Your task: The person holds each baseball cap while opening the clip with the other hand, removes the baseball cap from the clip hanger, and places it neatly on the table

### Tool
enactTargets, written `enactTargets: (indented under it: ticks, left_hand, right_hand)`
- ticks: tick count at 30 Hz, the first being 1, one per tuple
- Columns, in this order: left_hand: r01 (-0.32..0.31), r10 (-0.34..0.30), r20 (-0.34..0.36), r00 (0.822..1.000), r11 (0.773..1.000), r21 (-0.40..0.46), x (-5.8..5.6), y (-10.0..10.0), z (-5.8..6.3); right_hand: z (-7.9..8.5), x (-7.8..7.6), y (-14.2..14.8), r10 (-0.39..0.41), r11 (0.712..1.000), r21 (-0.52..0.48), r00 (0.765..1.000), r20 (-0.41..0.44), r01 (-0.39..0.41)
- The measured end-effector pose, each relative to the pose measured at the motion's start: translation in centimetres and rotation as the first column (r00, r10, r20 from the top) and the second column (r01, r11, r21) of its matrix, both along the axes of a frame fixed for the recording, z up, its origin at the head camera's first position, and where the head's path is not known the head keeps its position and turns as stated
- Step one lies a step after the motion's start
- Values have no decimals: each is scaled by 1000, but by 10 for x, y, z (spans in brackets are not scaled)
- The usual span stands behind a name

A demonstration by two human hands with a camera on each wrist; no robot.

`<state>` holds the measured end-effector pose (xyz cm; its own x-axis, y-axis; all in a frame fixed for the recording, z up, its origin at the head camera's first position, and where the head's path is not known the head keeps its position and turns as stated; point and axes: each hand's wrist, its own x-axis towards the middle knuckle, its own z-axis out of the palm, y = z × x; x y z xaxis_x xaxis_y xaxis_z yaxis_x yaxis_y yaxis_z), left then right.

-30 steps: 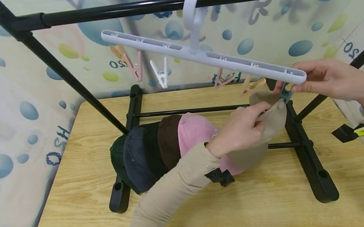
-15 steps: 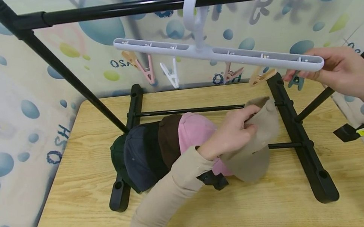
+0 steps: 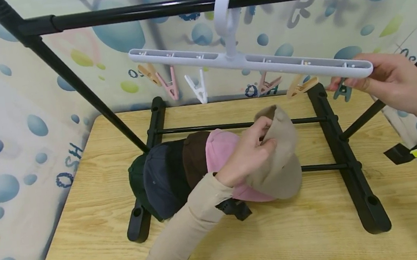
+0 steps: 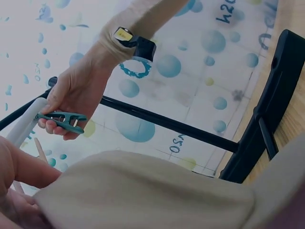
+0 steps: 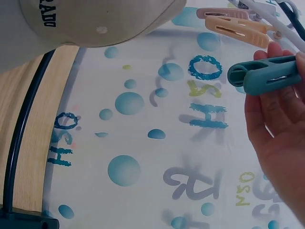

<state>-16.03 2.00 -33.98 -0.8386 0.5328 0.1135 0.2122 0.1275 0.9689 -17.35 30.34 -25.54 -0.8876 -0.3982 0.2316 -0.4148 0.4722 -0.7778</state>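
My left hand [image 3: 261, 134] grips a beige cap [image 3: 281, 164] by its edge and holds it tilted up over the pink cap [image 3: 220, 148], at the right end of a row of caps. My right hand [image 3: 343, 83] is at the right end of the white clip hanger [image 3: 251, 62] and pinches the teal clip [image 3: 343, 91] that hangs there. In the left wrist view that teal clip [image 4: 62, 120] lies between the right hand's thumb and fingers, apart from the beige cap [image 4: 143, 191]. The right wrist view shows the teal clip [image 5: 264, 74] across the fingers [image 5: 281, 124].
The hanger hooks over a black rail [image 3: 139, 12] and carries pink, white and peach clips [image 3: 197, 89]. Dark green, navy and brown caps [image 3: 167, 176] lie on the wooden table [image 3: 90, 248] between the rack's black feet [image 3: 348, 156]. A bubble-print sheet stands behind.
The beige cap has come away from the teal clip; my left hand carried it left, over the pink cap. The hanger's right end rose and the hanger levelled.
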Motion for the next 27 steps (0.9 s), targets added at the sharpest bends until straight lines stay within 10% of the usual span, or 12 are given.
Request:
enactTargets:
  ticks: [14,27]
  left_hand:
    - [-79,78,37,996,996,39,-1,-11,-18]
    - [-168,165,-33,986,977,-135,0,-44,-37]
  right_hand:
    - [-8,6,10,-15,1000,-16,999,49,16]
    - [-13,4,10,104,980,-182,986,128,-80]
